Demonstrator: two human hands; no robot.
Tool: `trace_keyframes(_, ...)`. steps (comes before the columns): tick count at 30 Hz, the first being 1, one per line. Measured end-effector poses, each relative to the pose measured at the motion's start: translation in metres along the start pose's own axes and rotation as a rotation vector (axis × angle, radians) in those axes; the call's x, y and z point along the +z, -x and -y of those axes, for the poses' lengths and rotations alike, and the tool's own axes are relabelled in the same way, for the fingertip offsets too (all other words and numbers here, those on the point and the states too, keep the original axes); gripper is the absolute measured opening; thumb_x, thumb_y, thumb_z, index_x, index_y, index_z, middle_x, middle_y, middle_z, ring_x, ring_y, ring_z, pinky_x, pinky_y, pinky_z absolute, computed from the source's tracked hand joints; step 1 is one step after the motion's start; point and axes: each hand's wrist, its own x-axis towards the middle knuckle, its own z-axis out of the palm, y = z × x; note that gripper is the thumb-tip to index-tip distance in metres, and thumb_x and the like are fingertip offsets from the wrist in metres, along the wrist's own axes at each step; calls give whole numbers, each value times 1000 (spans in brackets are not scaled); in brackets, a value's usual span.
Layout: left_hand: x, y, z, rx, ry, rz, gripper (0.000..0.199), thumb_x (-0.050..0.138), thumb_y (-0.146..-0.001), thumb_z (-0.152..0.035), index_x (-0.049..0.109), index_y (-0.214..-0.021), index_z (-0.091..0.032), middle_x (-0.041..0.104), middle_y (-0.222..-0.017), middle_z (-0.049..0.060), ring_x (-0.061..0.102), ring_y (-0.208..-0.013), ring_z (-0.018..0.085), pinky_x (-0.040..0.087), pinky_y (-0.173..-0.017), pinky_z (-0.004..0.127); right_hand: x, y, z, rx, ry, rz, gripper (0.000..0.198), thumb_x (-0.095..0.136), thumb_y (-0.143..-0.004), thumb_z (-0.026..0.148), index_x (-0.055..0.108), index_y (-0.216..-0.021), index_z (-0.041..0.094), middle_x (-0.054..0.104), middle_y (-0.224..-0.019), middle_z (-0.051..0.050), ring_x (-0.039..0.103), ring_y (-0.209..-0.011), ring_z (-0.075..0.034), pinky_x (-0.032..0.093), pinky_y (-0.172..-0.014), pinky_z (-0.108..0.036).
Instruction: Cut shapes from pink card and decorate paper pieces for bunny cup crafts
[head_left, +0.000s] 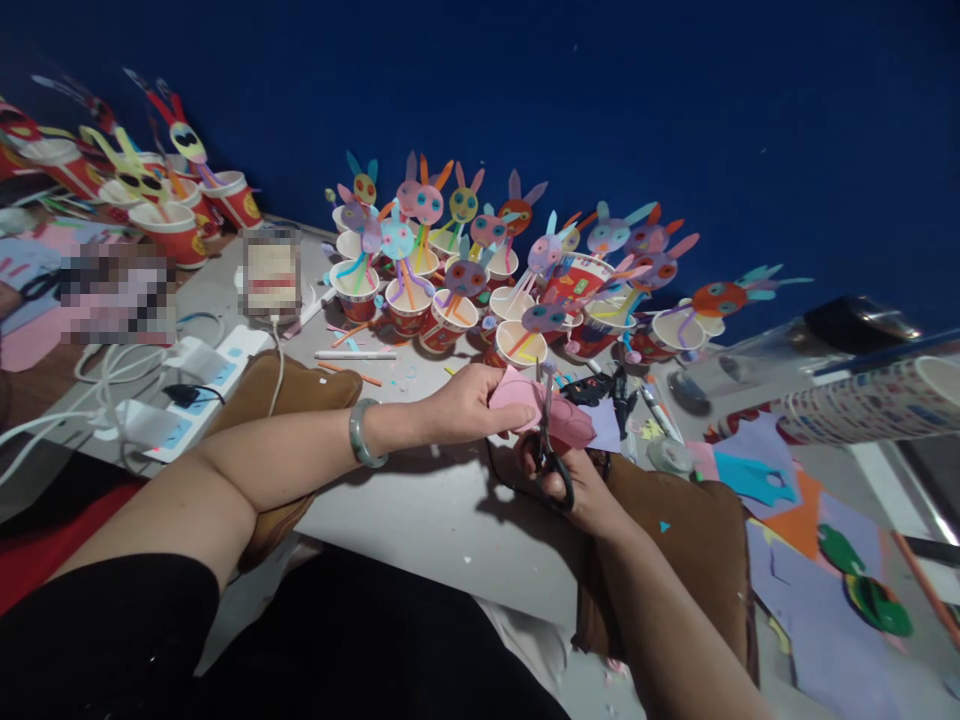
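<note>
My left hand (480,405), with a bracelet on its wrist, pinches a piece of pink paper (570,420) between thumb and fingers. Black-handled scissors (556,465) are in my right hand (581,485), its fingers through the loops. Their blades point up and away from me and lie across the pink paper, between its left part and the darker right part. Just beyond my hands stand paper cups (523,345) with paper rabbit figures (466,275) on bent coloured strips. My right fingers are partly hidden behind the scissors and paper.
Brown cushions (675,540) lie under both forearms. A white power strip (217,385) with plugs and cables is at left. More rabbit cups (176,230) stand behind it. Stacked cups (870,400), coloured paper (825,620), green-handled scissors (874,600) and a tape roll (670,455) are at right.
</note>
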Motion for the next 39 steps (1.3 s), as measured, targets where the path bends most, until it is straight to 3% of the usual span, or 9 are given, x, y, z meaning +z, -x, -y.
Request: trace_keyframes(39,-3,1,-2,50,23,-14,20,68,-75,-30,62,-72,-11,64,-64,2,59,-59,10,46,-56,19,-7,0,-5,-4,62,-27,62,56,-76,81,49,-66,20,48,-66,0,40,-60,-13,32,-54,-29)
